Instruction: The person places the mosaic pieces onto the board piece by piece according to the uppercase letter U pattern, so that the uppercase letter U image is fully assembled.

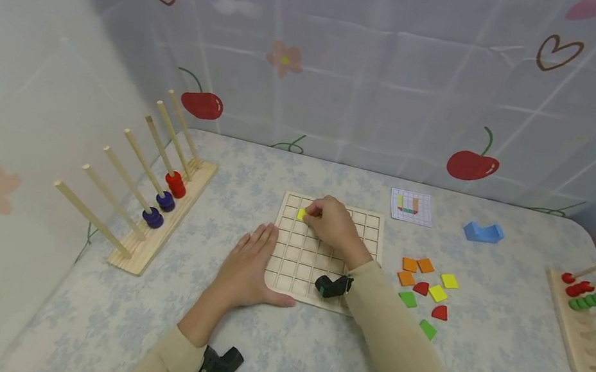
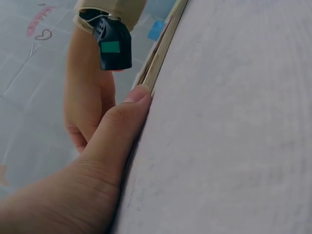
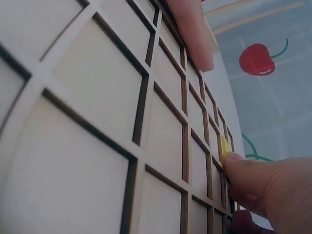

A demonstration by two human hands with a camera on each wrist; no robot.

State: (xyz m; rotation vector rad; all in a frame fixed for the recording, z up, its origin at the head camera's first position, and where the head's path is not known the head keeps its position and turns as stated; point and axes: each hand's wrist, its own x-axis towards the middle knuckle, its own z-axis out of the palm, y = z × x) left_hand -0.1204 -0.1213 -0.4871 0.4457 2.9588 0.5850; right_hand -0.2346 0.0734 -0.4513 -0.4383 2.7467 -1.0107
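Note:
A wooden grid board [image 1: 289, 269] with square recesses lies flat on the table. My right hand [image 1: 334, 223] reaches over its far left part and pinches a small yellow square tile [image 1: 301, 214] at one of the cells. In the right wrist view, the yellow tile [image 3: 224, 146] shows beside the thumb, low against the grid. My left hand [image 1: 246, 269] steadies the board: straight fingers lie along the left edge, and the thumb stretches along the front edge. In the left wrist view, the left thumb [image 2: 119, 119] presses the board's side.
Loose orange tiles [image 1: 409, 265], yellow tiles [image 1: 437, 293], green tiles [image 1: 407, 299] and red quarter-round tiles [image 1: 440, 312] lie right of the board. Behind them are a pattern card [image 1: 411, 207] and a blue block [image 1: 483, 233]. Peg racks stand left [image 1: 152, 254] and right [image 1: 568, 326].

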